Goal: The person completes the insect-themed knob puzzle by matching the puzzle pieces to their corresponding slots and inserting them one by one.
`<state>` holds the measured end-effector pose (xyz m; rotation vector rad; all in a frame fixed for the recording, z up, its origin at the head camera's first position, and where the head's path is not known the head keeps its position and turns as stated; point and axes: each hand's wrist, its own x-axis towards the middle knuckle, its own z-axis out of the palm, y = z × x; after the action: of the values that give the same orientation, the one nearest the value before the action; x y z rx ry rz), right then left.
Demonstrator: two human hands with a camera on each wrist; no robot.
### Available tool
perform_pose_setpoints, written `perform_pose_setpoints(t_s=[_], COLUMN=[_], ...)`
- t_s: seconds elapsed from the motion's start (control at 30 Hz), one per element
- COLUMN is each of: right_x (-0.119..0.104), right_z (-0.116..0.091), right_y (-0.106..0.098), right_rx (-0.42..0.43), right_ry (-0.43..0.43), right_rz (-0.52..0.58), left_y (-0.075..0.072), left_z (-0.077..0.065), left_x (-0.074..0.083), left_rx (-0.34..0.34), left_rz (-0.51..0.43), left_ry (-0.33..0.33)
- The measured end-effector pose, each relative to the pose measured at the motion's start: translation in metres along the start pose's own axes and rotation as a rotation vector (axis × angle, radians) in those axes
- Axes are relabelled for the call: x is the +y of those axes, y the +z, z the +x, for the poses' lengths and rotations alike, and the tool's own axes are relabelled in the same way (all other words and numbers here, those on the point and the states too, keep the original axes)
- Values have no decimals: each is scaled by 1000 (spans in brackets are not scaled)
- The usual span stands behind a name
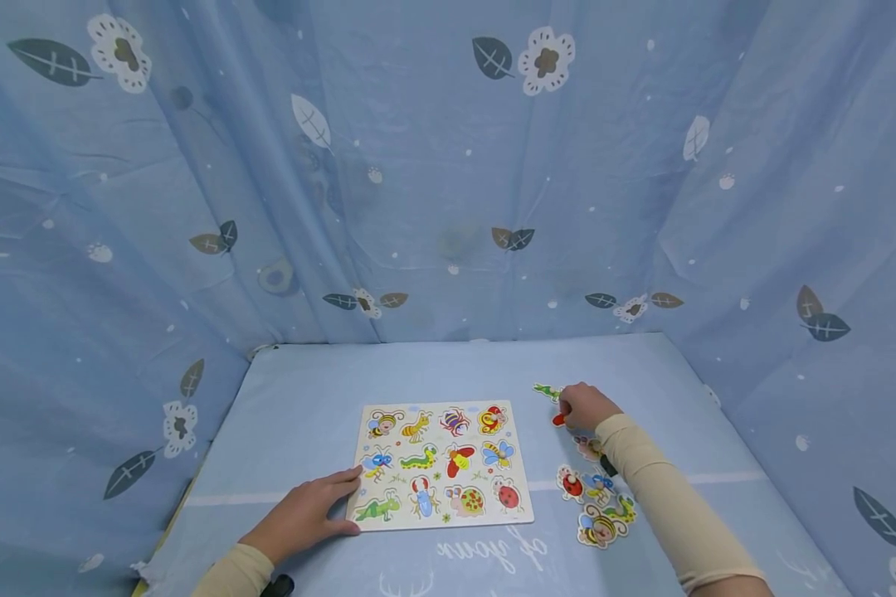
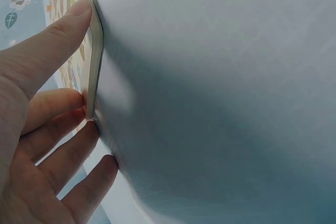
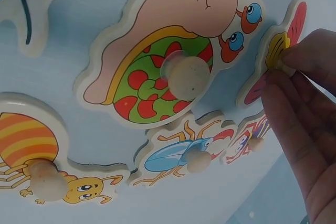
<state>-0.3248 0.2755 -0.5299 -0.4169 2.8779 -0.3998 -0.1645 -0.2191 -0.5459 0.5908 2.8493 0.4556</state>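
Note:
A flat puzzle board printed with several insects lies on the table. My left hand rests at its left side, fingers and thumb touching the edge; the left wrist view shows the thumb against the board's rim. To the right of the board, my right hand pinches the small wooden knob of a red-and-yellow winged insect puzzle piece. That piece stands tilted beside a snail piece. Nearby in the right wrist view are a blue beetle piece and a spider piece.
Right of the board lie a ladybug piece, a bee piece and a green caterpillar piece, close together. A green insect piece lies beyond the right hand. Blue patterned curtains enclose the table.

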Motion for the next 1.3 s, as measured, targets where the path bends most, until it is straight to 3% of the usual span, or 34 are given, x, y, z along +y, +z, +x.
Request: perform_pose_setpoints(t_s=[0.27,0.47,0.67,0.97,1.3], right_x=[-5,-29,-69,-127,-160], right_z=[4,9,14,12,9], right_y=[1,2,6,22,41], right_rx=[-30,-25,16,6,-33], right_ry=[-4,-47,-211,-441,-552], right_rz=[-30,-42,-65,-123,-114], left_y=[0,1,2,2,4], left_z=[-1,-1,0,-1,0], left_x=[-2,-3,-3,-4,-5], left_rx=[5,11,13,9,23], left_rz=[1,13,12,5,16], left_ry=[8,-1,-5,8,14])
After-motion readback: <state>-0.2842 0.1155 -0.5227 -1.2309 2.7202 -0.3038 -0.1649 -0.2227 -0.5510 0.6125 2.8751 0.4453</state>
